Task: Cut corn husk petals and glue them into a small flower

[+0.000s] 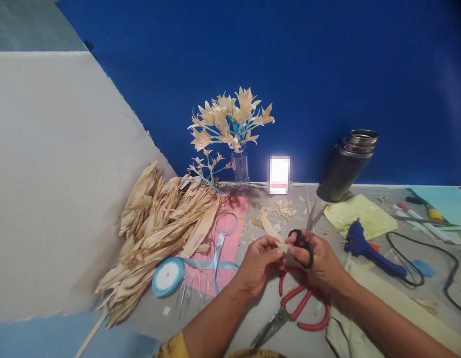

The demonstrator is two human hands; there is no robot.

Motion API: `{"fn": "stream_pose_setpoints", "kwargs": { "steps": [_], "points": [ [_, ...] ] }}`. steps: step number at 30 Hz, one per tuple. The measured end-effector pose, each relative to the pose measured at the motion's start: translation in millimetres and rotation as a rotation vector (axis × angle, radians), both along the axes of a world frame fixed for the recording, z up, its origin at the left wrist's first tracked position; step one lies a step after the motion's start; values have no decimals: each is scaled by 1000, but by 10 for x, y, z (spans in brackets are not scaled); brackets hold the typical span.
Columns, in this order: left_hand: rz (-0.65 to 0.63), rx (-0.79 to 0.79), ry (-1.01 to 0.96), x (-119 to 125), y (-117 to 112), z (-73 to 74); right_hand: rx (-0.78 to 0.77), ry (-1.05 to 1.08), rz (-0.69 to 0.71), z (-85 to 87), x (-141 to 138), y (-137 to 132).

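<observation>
Between the fingertips of my left hand [262, 263] is a small pale piece of corn husk [282, 246], pinched near its end. My right hand [320, 258] has black-handled scissors [311, 221] on its fingers, blades pointing up and away. Its thumb and fingertip also meet the husk piece. Just below both hands lies a larger pair of red-handled scissors [290, 313] on the table. A longer husk strip [269, 224] rests just beyond my fingers.
Dried corn husks [167, 214] heap at left, beside a blue ribbon spool [168, 277] and pink sheet [238, 238]. Husk flowers [230, 117] stand in a clear vase [240, 171]. A dark flask [345, 166] and blue glue gun [372, 251] with its cord lie right.
</observation>
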State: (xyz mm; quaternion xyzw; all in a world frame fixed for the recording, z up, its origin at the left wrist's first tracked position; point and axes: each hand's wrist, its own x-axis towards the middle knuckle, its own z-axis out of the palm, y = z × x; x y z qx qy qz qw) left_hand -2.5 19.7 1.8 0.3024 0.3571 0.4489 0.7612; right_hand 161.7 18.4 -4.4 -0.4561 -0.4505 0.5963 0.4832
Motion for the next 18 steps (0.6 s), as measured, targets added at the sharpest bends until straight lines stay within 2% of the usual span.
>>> {"fn": "stream_pose_setpoints", "kwargs": {
  "steps": [5, 12, 18],
  "points": [
    [51, -1, -15, -25, 22, 18, -23, -23, 122, 24, 8, 23],
    [192, 78, 8, -171, 124, 120, -21, -229, 573, 22, 34, 29],
    [206, 54, 8, -190, 133, 132, -11, -254, 621, 14, 38, -8]
  ]
}}
